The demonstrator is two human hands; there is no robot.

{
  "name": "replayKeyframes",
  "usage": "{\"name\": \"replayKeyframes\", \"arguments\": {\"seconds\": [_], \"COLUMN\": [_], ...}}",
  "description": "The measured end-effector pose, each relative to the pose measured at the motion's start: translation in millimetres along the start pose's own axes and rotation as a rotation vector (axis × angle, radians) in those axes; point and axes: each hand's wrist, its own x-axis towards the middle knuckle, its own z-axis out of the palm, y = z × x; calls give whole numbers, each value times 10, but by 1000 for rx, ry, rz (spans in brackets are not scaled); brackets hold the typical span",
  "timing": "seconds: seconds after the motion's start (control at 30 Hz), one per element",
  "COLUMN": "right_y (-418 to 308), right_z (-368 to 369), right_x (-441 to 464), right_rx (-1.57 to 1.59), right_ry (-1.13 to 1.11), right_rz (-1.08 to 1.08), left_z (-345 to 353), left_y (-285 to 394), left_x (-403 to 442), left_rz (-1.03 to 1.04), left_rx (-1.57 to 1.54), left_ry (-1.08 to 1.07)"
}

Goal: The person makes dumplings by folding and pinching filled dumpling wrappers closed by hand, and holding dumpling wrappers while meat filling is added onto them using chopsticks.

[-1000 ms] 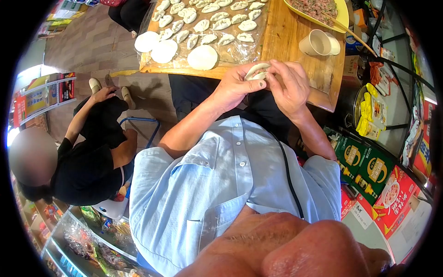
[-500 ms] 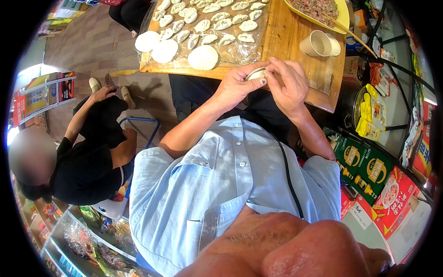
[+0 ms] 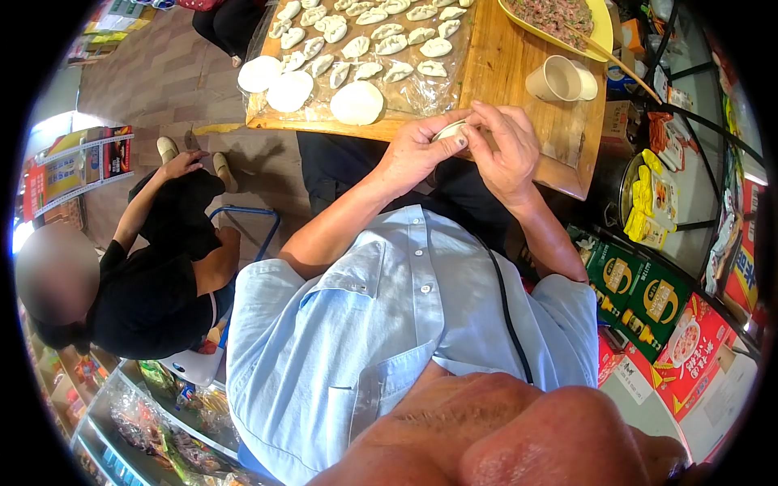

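Wooden table (image 3: 496, 81), dumplings (image 3: 391, 44) on plastic (image 3: 415, 95), brown floor (image 3: 138, 85), shelves (image 3: 81, 154)

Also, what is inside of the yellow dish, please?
The yellow dish holds pinkish mince, with a wooden utensil reaching in. The mince hides the dish's bottom beneath it.

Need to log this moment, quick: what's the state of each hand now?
Left hand: closed, holding a folded dumpling.
Right hand: closed, pinching the same dumpling's edge.
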Motion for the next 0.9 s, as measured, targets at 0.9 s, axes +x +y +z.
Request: {"name": "replayKeyframes", "arguments": {"seconds": [0.9], "right_y": [-24], "right_z": [-14], "right_x": [39], "right_rx": [-24], "right_ry": [-34], "right_rz": [121], "left_z": [-60], "left_y": [8], "left_x": [-28], "left_rz": [-48], "left_rx": [-161], "left_ry": [14]}}
